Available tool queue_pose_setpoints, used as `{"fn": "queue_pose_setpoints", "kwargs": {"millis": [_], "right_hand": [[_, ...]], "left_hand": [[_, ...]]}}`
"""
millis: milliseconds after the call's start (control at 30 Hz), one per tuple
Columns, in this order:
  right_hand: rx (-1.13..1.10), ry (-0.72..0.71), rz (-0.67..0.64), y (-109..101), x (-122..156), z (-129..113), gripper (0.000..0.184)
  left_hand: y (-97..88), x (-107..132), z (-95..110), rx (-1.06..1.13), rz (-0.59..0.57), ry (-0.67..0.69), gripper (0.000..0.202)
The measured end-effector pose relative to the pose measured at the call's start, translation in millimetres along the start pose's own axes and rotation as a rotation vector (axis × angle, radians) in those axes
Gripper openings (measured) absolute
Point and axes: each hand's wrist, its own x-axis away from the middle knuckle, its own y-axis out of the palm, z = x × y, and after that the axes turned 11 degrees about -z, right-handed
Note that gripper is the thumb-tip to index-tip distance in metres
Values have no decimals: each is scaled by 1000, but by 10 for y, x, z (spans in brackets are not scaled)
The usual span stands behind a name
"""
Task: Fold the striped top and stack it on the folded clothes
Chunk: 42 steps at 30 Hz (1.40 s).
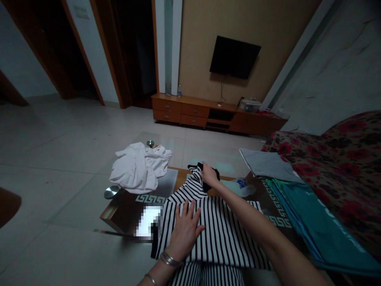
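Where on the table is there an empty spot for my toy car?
The dark tabletop is bare between the white clothes pile and the striped shirt. The far glass part is also free, between that pile and the grey cloth. The near middle is crowded: left hand and right hand on the shirt; teal cloth covers the right.

On the table (125,212), a crumpled white garment (138,169) fills the far left corner; folded teal clothes (315,226) and a grey cloth (269,165) line its right edge beside the floral sofa (342,159). Bare wood left of the striped shirt (220,234) and beyond its collar lies open
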Motion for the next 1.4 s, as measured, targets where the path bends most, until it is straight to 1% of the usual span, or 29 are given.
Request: {"fn": "queue_pose_setpoints", "kwargs": {"millis": [67,167,233,267,333,433,467,533,600,667,767,867,967,1033,1133,1200,1267,1300,1333,1400], "right_hand": [[-56,-31,64,-49,-182,-39,58],[-161,-189,143,-176,-431,-95,51],[-204,-285,129,-253,-558,-111,47],[-209,-303,107,-286,-608,-105,45],[-202,-281,69,-342,-687,-64,37],[-183,-191,7,-390,-741,22,25],[-177,-166,-20,-392,-741,37,25],[-168,-141,-70,-367,-718,22,32],[-167,-143,-109,-317,-683,-47,37],[-170,-147,-136,-265,-661,-143,35],[-183,-144,-146,-238,-694,-249,34],[-200,-137,-116,-278,-789,-247,33],[-225,-154,-63,-360,-866,-141,29],[-250,-189,-35,-434,-862,-27,27],[-291,-250,-19,-547,-727,212,31],[-319,-293,-51,-585,-557,420,31],[-330,-384,-146,-559,-355,646,28],[-313,-441,-189,-519,-255,752,32],[-275,-494,-215,-465,-165,846,40],[-158,-556,-198,-336,-31,971,54]], "left_hand": [[6,-2,4,-5,3,-9,51],[16,-9,17,-25,2,-32,52],[26,-14,22,-34,2,-46,52],[32,-17,23,-33,3,-51,52],[44,-21,21,-25,8,-56,51],[62,-22,17,-24,13,-54,50],[69,-22,15,-29,14,-51,50],[87,-21,11,-41,17,-46,51],[106,-21,6,-49,22,-43,51],[121,-23,0,-52,27,-42,51],[125,-29,-4,-56,21,-43,51],[120,-36,-3,-68,15,-44,51],[121,-44,0,-72,23,-52,51],[125,-47,1,-71,26,-56,51],[124,-45,2,-72,28,-52,51],[116,-41,5,-68,28,-50,51],[104,-39,10,-66,27,-49,50],[99,-39,13,-66,28,-49,50],[96,-39,17,-68,30,-49,49],[94,-41,26,-76,38,-47,48]]}}
